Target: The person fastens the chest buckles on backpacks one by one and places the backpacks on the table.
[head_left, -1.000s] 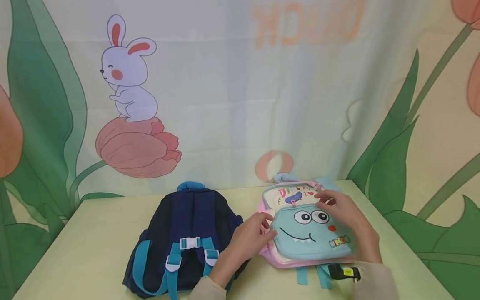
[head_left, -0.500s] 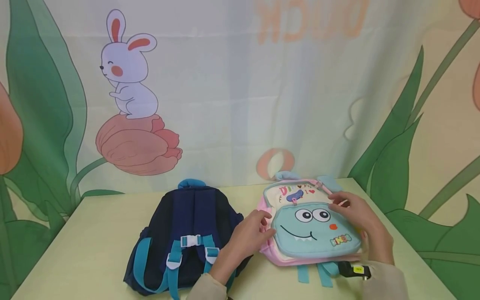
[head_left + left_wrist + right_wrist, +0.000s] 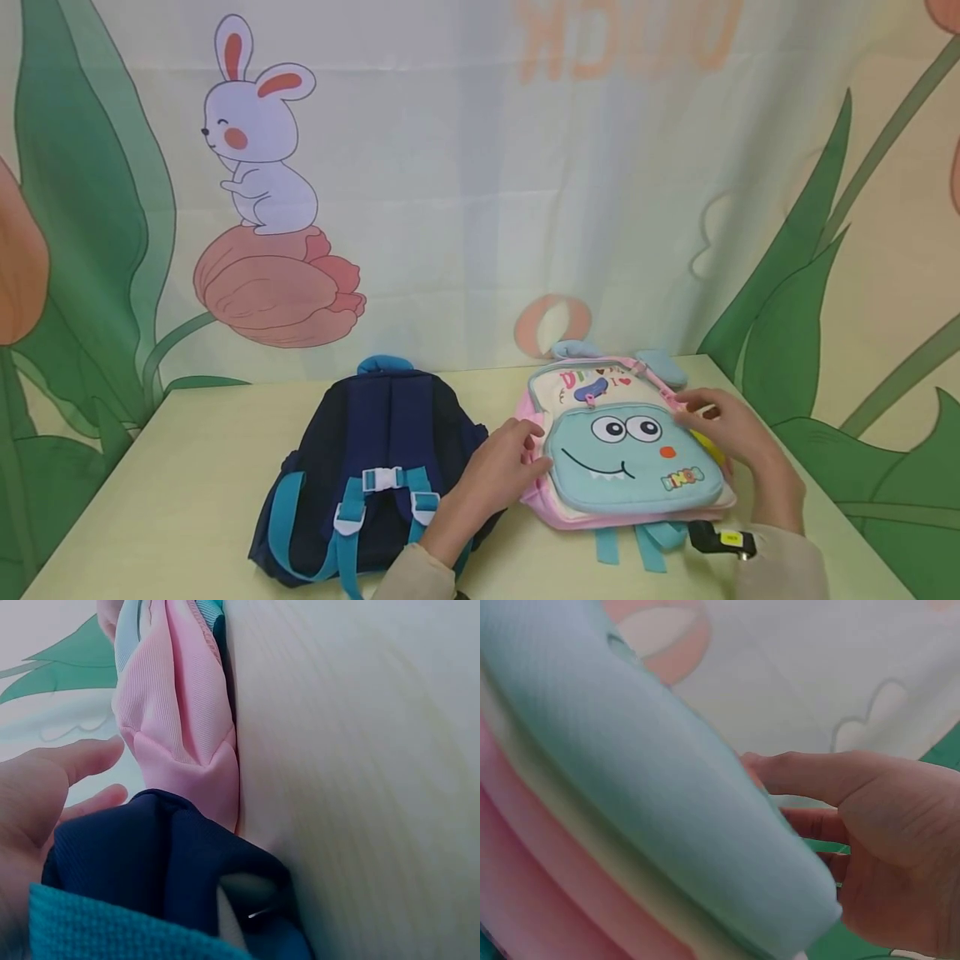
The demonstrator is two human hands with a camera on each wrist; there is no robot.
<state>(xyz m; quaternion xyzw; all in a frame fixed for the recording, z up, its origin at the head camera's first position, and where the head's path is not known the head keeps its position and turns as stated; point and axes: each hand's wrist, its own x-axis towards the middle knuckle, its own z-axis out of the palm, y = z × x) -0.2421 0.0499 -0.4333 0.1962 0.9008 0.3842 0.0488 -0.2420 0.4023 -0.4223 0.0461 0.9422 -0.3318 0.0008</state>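
A small pink and cream backpack (image 3: 626, 392) with a light-blue face pocket (image 3: 637, 458) lies front up on the right of the table. My left hand (image 3: 498, 471) rests at its left edge, thumb and fingers loosely bent; the left wrist view shows the fingertips (image 3: 112, 750) beside the pink side panel (image 3: 180, 712). At the upper right edge, my right hand (image 3: 738, 429) pinches the zipper pull at the end of a pink zipper (image 3: 657, 383). The pull is mostly hidden by the fingers. In the right wrist view, the pocket (image 3: 667, 772) covers those fingertips.
A navy backpack (image 3: 386, 425) with teal straps (image 3: 283, 525) and white buckles lies straps up on the left, partly under my left forearm. The pale yellow table (image 3: 180, 467) ends at a printed curtain (image 3: 420, 183). A small black device (image 3: 720, 540) sits at my right wrist.
My right hand has moved right and down along the pink backpack's upper right edge, leaving more of the pink zipper in sight. My left hand has stayed at the left edge.
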